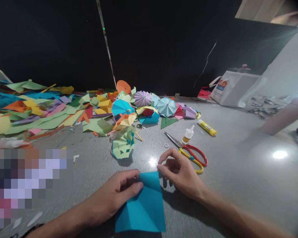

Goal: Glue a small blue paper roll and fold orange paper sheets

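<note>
The left hand (114, 198) pinches the top of a folded teal paper square (141, 206) with curled fingers; the right hand (181, 173) pinches its upper right corner between fingertips. Red-and-yellow scissors (193, 158) lie at one o'clock on the grey surface (238, 185).

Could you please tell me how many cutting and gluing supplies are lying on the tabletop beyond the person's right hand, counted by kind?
Pair of scissors with red and yellow handles: 1
Small white-capped bottle: 1
Yellow tube: 1
Total: 3
</note>
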{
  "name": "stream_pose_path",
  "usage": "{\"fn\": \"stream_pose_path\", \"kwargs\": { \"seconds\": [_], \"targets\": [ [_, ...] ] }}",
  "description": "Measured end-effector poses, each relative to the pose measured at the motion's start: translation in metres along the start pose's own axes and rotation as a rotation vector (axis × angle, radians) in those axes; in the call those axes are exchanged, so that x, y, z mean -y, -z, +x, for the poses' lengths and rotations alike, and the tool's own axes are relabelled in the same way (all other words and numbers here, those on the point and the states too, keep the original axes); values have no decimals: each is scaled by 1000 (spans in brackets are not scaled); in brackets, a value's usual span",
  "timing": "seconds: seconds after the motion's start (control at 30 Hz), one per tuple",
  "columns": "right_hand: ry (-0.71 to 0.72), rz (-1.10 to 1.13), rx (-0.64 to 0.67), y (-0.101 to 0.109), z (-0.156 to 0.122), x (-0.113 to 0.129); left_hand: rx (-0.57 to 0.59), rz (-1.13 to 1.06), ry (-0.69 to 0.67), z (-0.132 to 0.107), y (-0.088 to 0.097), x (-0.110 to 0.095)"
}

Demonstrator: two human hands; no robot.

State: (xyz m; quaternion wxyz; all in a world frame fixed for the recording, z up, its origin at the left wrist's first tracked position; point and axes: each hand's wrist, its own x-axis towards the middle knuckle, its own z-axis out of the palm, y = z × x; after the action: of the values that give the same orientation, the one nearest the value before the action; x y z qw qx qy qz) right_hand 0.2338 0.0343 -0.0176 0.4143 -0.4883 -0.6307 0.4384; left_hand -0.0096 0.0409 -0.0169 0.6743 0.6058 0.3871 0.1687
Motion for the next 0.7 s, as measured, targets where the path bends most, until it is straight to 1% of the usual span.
{"fn": "stream_pose_path", "kwargs": {
  "seconds": [0.07,0.13,0.2,0.27,0.33,0.43,0.57,0.7],
  "targets": [
    [12,-59,-5,0,1,0,-11,6,4,1,0,1],
    [74,-118,-13,0,2,0,-6,23,-11,2,1,3],
    [132,-110,-5,0,2,-1,2,30,-28,2,1,4],
    [155,-77,17,1,3,-2,9,26,-34,2,2,4],
    [134,-77,40,1,3,-3,14,23,-32,2,2,4],
    [87,-139,58,1,3,-4,11,30,-37,3,2,2],
    [104,-195,62,-1,3,-3,19,42,-51,4,3,2],
    [66,-192,35,-2,1,-1,-22,55,-40,2,2,4]
  ]
}}
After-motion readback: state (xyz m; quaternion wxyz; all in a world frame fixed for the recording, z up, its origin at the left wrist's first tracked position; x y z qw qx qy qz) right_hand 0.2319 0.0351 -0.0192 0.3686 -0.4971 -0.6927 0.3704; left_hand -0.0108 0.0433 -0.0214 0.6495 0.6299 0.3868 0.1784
